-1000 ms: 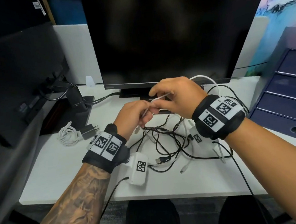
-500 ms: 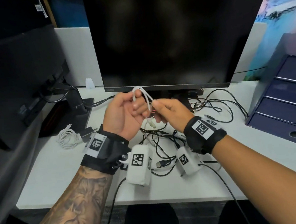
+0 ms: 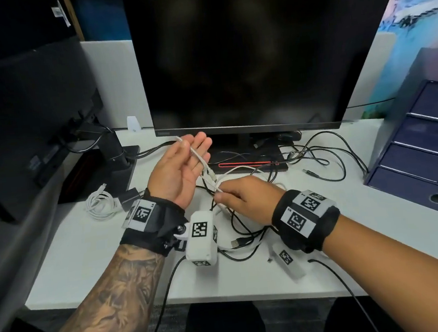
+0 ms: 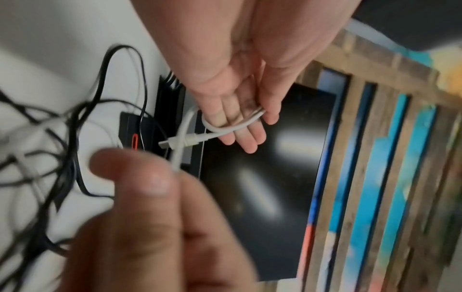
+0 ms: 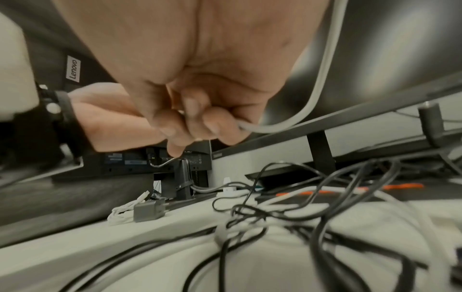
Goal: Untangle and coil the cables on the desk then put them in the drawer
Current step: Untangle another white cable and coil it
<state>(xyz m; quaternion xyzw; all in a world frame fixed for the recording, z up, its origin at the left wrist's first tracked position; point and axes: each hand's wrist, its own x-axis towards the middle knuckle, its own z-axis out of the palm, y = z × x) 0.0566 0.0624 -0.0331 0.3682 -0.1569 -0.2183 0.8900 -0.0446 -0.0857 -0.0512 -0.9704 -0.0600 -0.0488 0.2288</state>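
Left hand (image 3: 183, 166) is raised palm-up above the desk (image 3: 92, 255), fingers straight and together, with a white cable (image 3: 198, 158) looped around them; the left wrist view shows the loop crossing the fingers (image 4: 240, 126) and the cable's plug end hanging just beside them. Right hand (image 3: 245, 198), nearer and to the right, pinches the same white cable between thumb and curled fingers, holding it taut toward the left hand. Beneath both hands, a tangle of black cables (image 3: 245, 233) lies on the desk, spreading right toward the drawer unit (image 3: 425, 151). A coiled white cable (image 3: 100, 204) with a charger block (image 3: 128, 198) rests at the left. A dark monitor (image 3: 250, 55) stands at the far side.
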